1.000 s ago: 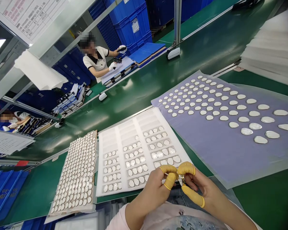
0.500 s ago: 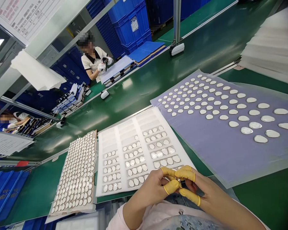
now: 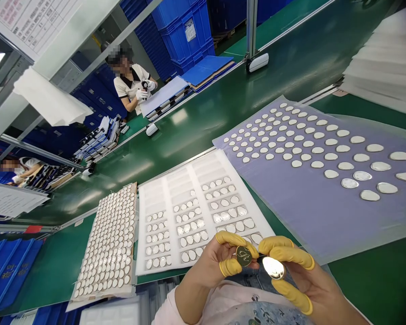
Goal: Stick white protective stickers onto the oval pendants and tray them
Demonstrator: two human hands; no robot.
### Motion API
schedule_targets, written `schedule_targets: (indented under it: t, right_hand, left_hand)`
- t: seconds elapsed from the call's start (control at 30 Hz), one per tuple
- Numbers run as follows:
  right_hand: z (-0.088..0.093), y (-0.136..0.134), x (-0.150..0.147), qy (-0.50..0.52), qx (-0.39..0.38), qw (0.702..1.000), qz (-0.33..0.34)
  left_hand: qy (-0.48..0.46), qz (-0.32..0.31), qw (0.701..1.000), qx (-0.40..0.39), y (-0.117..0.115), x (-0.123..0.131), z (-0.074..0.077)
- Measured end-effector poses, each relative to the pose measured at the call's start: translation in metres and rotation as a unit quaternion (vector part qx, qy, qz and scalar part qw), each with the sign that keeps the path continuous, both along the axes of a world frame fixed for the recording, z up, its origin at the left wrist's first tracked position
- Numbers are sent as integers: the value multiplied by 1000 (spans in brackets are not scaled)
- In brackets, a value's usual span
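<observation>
My left hand [image 3: 216,266] pinched a small round gold disc [image 3: 244,255] with a script mark on its face, held between the thumb and fingers, with the yellow rubber finger cots [image 3: 292,295] pressed against its rim. My right hand [image 3: 301,275] was clamped on an oval silver piece [image 3: 273,267], whose shiny face caught the light. The two hands were apart, with the disc and the oval just beside each other above my lap.

Just past my fingers lay a white foam tray [image 3: 203,171] with rows of small metal ovals in its slots. To its left was a tan sheet [image 3: 131,212] packed with white ovals, and to its right a lavender sheet [image 3: 325,216] with ovals in graded rows. All of them lay on a green conveyor belt [image 3: 223,108]. Across the belt, a co-worker [image 3: 131,83] in white gloves sat before blue crates [image 3: 182,31].
</observation>
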State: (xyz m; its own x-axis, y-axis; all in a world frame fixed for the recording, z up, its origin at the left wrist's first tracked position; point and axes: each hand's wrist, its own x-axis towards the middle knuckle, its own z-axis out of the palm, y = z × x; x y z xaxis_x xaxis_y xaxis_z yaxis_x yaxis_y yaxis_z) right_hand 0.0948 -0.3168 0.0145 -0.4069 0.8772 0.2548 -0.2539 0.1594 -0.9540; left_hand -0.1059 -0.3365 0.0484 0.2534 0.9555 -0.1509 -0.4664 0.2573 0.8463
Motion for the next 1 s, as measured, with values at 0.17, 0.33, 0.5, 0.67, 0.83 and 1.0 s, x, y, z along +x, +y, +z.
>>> schedule_targets:
  t: [0.17, 0.33, 0.5, 0.67, 0.83, 1.0]
  right_hand:
    - [1, -7, 0, -52, 67, 996, -4]
    - [11, -4, -8, -128, 201, 971, -36]
    - [19, 0, -18, -177, 290, 940, -25]
    - [19, -2, -18, -199, 269, 942, 18]
    - [8, 0, -16, -184, 209, 960, -8]
    - [-6, 5, -19, -165, 176, 970, -19]
  left_hand:
    - [17, 9, 999, -43, 0, 0, 1]
    - [28, 14, 998, -52, 2, -1, 8]
    - [8, 60, 998, -23, 4, 3, 2]
    - [62, 105, 993, -3, 6, -9, -7]
    - [388, 161, 905, 65, 31, -59, -7]
    - [750, 159, 642, -11, 71, -114, -17]
